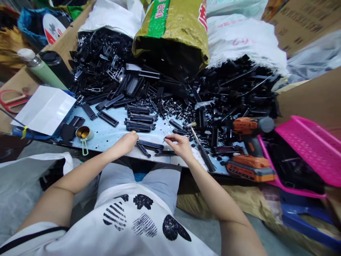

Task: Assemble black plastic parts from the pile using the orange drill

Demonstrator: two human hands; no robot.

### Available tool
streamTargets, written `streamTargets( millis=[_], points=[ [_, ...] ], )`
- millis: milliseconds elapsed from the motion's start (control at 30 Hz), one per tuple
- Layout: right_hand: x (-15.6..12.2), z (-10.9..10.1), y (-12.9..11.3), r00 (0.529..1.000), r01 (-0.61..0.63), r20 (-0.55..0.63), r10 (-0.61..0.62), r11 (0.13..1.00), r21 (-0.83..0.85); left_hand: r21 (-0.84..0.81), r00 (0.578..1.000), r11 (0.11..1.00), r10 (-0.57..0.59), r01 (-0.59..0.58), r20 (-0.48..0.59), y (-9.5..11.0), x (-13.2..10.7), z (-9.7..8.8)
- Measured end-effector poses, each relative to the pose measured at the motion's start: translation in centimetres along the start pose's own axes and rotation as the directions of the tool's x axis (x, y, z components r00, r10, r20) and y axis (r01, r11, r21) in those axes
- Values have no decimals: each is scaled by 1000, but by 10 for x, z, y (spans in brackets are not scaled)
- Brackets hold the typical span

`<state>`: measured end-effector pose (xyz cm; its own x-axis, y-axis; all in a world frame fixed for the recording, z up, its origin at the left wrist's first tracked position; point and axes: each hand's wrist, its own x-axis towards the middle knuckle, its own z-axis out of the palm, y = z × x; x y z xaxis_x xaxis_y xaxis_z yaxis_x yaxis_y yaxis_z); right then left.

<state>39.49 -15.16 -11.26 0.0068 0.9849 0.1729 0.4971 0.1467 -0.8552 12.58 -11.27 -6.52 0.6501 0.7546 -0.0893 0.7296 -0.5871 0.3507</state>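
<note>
My left hand is closed on the left end of a long black plastic strip. A shorter black arm angles down from that end. Close to the strip's right end, my right hand pinches a small dark-headed pin between thumb and forefinger. Another black strip lies under the right fingers, partly hidden. Just beyond the hands, several assembled black pieces lie in a stack. A hammer rests to the right of my right hand, its head pointing away from me.
Loose pins and heaps of black parts spread from sacks at the back. An orange cordless drill and a pink basket stand right. A metal cup, white paper, scissors and bottles are left.
</note>
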Motion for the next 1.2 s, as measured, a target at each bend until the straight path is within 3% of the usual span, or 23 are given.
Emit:
streamTargets(
  millis=[167, 367, 467, 633, 867, 1033, 1100, 1200],
  points=[
    [-16, -1, -5, 995, 92, -24, -94, 993, -78, 182, 978, 972, 119, -149, 169, 16, 9, -19],
    [-23, -1, -12, 986, 165, -13, -168, 975, -148, 157, 940, 963, 166, -220, 298, 16, 27, -24],
    [-26, 1, -11, 971, 233, 2, -237, 951, -202, 171, 962, 971, 120, -165, 247, 7, 32, -21],
    [-28, 2, -11, 938, 346, 86, -335, 904, -252, 61, 970, 989, 116, -132, 213, -11, 35, -15],
    [-27, 2, -9, 926, 373, 71, -371, 870, -321, 197, 975, 967, 126, -161, 181, 3, 23, -14],
    [-28, 3, -10, 916, 396, 71, -395, 856, -332, 157, 968, 964, 185, -213, 171, 4, 25, -5],
    [-28, 2, -10, 916, 399, 87, -392, 863, -309, 144, 978, 971, 175, -191, 115, 2, 23, 7],
    [-29, 1, -9, 904, 422, 84, -419, 845, -329, 164, 990, 984, 90, -71, -107, -1, 15, 31]
  ],
)
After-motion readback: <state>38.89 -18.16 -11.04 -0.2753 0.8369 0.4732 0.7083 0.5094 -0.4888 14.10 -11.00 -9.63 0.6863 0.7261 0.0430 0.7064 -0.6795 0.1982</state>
